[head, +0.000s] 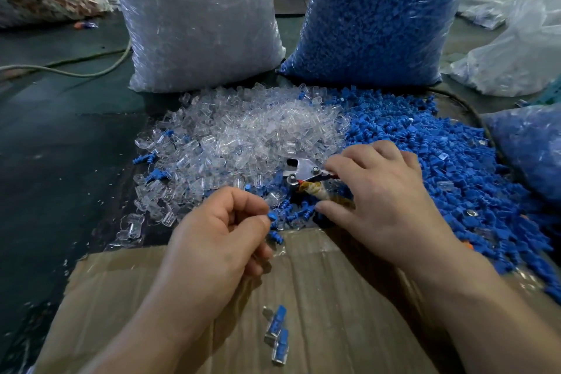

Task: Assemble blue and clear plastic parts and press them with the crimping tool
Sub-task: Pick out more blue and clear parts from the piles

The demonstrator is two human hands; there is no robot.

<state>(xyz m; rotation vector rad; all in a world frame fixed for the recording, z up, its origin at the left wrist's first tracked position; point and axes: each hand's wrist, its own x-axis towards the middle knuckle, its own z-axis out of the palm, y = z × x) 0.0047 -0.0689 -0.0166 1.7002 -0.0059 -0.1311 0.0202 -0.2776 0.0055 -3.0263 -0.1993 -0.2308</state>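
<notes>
My left hand pinches a small blue plastic part between thumb and fingertips, above the cardboard sheet. My right hand is on the crimping tool, its fingers spread over the tape-wrapped handles; the metal jaws point left into the parts. A heap of clear plastic parts lies ahead, and a heap of blue parts spreads to its right. Two assembled blue-and-clear pieces lie on the cardboard near me.
A big bag of clear parts and a big bag of blue parts stand behind the heaps. More plastic bags sit at the right. A cable runs across the dark table at left.
</notes>
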